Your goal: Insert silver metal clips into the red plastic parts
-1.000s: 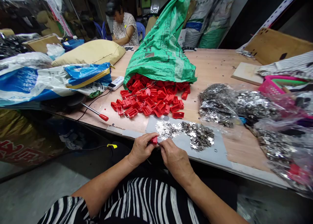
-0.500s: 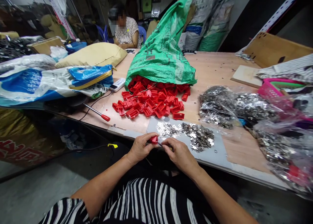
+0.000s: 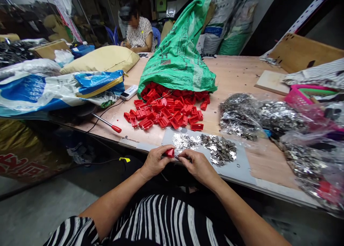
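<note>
Between the thumb and fingers of my left hand (image 3: 156,162) is a small red plastic housing (image 3: 170,152), held at the table's front edge. My right hand (image 3: 197,164) is closed on a thin tool with a metal shaft (image 3: 176,156), whose tip meets the housing; most of its handle is hidden in my fingers. Just beyond my hands, two piles of small flat metal pieces, one brighter (image 3: 185,141) and one darker (image 3: 220,151), lie on a grey sheet (image 3: 240,169). Behind them a heap of red housings (image 3: 163,111) spills from a green woven sack (image 3: 177,66).
Clear bags of metal pieces (image 3: 238,113) and a pink basket (image 3: 298,95) stand at right. A lever with a red grip (image 3: 116,128) juts out at left, near a blue-and-white sack (image 3: 61,90). Across the table sits another person (image 3: 139,32).
My hands stay in nearly the same place, with the tool's tip still at the red housing. The person across the table has raised a hand slightly. The view has shifted a little.
</note>
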A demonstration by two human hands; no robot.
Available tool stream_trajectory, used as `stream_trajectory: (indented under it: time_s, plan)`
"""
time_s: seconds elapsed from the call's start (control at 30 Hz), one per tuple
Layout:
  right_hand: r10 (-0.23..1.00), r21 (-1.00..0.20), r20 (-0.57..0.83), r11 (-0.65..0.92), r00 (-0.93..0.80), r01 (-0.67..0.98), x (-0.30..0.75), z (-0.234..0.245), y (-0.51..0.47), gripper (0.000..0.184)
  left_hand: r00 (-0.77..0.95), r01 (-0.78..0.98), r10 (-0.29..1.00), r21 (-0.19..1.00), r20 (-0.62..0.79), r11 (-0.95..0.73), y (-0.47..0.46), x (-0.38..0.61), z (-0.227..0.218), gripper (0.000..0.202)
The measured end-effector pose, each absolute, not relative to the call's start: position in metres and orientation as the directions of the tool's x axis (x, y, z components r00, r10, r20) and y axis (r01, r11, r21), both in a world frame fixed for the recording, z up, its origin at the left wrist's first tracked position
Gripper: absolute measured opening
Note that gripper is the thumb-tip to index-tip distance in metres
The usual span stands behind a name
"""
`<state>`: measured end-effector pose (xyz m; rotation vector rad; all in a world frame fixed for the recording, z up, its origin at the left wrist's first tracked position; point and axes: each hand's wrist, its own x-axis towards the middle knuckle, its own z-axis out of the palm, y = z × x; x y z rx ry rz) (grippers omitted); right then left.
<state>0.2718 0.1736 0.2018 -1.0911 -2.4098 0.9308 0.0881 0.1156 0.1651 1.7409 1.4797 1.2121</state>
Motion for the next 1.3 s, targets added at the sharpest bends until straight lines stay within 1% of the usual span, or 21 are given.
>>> stream_trajectory:
  time_s: [0.17,0.4,0.57,0.63,0.73,0.83,0.93,1.03,1.1,1.17,1.23,1.27,1.3]
  plan:
    - [0.753,-0.704,0.010,0.473,-0.658,0.530,0.274,0.204,0.175,0.016,0.000,0.464,0.960,0.850,0.280,-0.248,0.116,0.087,0.166,0.033]
    - [0.746,-0.693,-0.011,0.475,-0.666,0.543,0.275,0.206,0.175,0.017,-0.005,0.468,0.957,0.846,0.291,-0.255,0.115,0.088,0.167,0.034]
    - [0.763,-0.649,-0.030,0.477,-0.646,0.593,0.270,0.207,0.172,0.016,-0.014,0.457,0.950,0.847,0.312,-0.271,0.114,0.090,0.165,0.034]
    - [0.774,-0.625,-0.016,0.486,-0.634,0.610,0.268,0.205,0.170,0.015,-0.021,0.452,0.948,0.848,0.319,-0.276,0.114,0.091,0.164,0.033]
    - [0.782,-0.606,0.007,0.499,-0.623,0.620,0.265,0.201,0.167,0.014,-0.024,0.456,0.952,0.851,0.306,-0.262,0.114,0.091,0.163,0.032]
    - [0.777,-0.591,-0.004,0.506,-0.630,0.628,0.266,0.199,0.166,0.013,-0.016,0.456,0.956,0.853,0.292,-0.252,0.116,0.091,0.164,0.032]
    - [0.741,-0.616,0.015,0.536,-0.671,0.578,0.271,0.199,0.166,0.016,-0.024,0.437,0.955,0.862,0.297,-0.257,0.115,0.091,0.166,0.031]
    - [0.718,-0.689,0.115,0.555,-0.686,0.466,0.277,0.202,0.165,0.021,-0.070,0.399,0.959,0.889,0.274,-0.225,0.109,0.093,0.169,0.027]
    - [0.741,-0.732,0.140,0.524,-0.657,0.435,0.282,0.204,0.164,0.020,-0.117,0.337,0.964,0.923,0.237,-0.185,0.104,0.095,0.172,0.028]
    - [0.761,-0.777,0.086,0.455,-0.643,0.434,0.286,0.206,0.161,0.019,-0.155,0.183,0.974,0.973,0.168,-0.138,0.100,0.099,0.176,0.029]
    - [0.749,-0.819,0.024,0.395,-0.663,0.416,0.290,0.208,0.156,0.021,-0.173,-0.089,0.983,0.993,0.056,-0.072,0.096,0.104,0.180,0.025]
    - [0.732,-0.834,0.010,0.382,-0.681,0.399,0.291,0.209,0.153,0.025,-0.163,-0.252,0.986,0.967,-0.016,-0.026,0.095,0.106,0.183,0.022]
    - [0.717,-0.842,0.005,0.379,-0.697,0.383,0.291,0.210,0.151,0.029,-0.137,-0.411,0.987,0.911,-0.089,0.026,0.093,0.109,0.185,0.020]
